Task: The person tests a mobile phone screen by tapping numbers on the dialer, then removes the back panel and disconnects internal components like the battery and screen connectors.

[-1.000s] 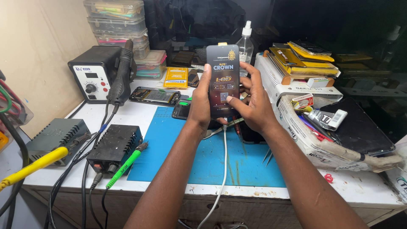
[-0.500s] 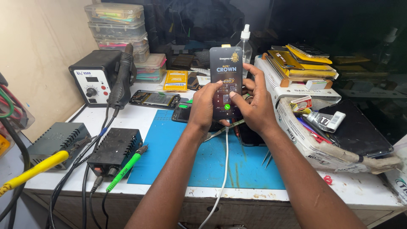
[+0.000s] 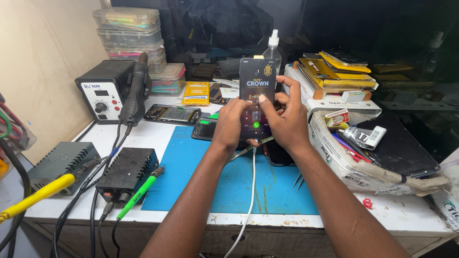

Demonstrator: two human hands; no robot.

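Both hands hold a phone (image 3: pixel 256 91) upright over the far edge of a blue mat (image 3: pixel 215 186), screen lit and facing the camera. Left hand (image 3: pixel 230 125) wraps the phone's left edge and lower back, fingers closed on it. Right hand (image 3: pixel 287 119) grips the right edge, fingers curled behind, thumb (image 3: pixel 264 107) pressed on the lower screen. A white cable (image 3: pixel 249 191) runs from the phone's bottom down across the mat and off the near table edge.

Tweezers (image 3: pixel 248 148) lie just under the hands on the mat. A second phone (image 3: pixel 204 129) lies flat at the mat's far-left corner; another opened one (image 3: pixel 173 113) sits just left of it. Hot-air station (image 3: pixel 103 91) stands far left with its handle (image 3: pixel 135 91) docked at its right side. Black power box (image 3: pixel 126 169) sits near left, a green-handled iron (image 3: pixel 138 193) leaning on it. A yellow-handled iron (image 3: pixel 33 196) lies further left. Spray bottle (image 3: pixel 272 48) stands behind the phone. Stacked plastic boxes (image 3: pixel 129 33) far left. A cardboard box (image 3: pixel 363 167) with a glue tube (image 3: pixel 358 137) sits to the right.
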